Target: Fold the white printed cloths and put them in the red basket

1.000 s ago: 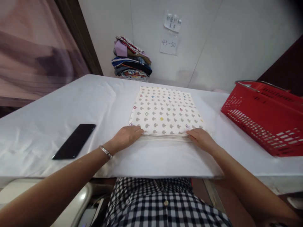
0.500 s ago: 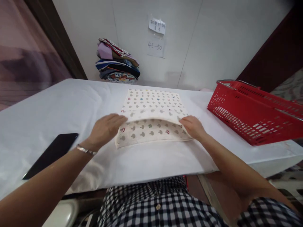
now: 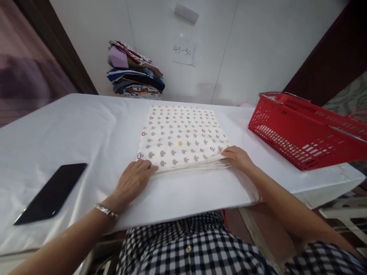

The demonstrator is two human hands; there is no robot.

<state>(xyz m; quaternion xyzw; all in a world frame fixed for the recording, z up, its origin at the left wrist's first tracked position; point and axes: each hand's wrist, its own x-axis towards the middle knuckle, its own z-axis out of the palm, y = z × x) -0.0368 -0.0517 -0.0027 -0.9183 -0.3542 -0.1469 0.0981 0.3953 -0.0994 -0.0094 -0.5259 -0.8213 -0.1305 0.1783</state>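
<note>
A cream cloth (image 3: 183, 137) printed with grey mushrooms and a few coloured ones lies folded in layers on the table. Its near edge faces me, with the right end slightly raised above the layers beneath. At the near left corner, my left hand (image 3: 137, 176) is closed on the edge, its thumb pointing inward along the fold; a silvery bracelet (image 3: 106, 210) circles that wrist. My right hand (image 3: 238, 157) pinches the top layer at the near right corner, thumb and fingers together. The fingertips of both hands are partly hidden by the cloth.
The table wears a white cover (image 3: 186, 196). A black tablet-like slab (image 3: 53, 193) lies at the left. On the right stands a red plastic basket (image 3: 304, 133) with metal handles. Folded clothes (image 3: 136, 70) are piled at the back by the wall, below and left of a paper sign (image 3: 184, 50).
Both hands have brought the raised fold down toward me, so the upper layer now covers the near part of the cloth. The view has shifted slightly.
</note>
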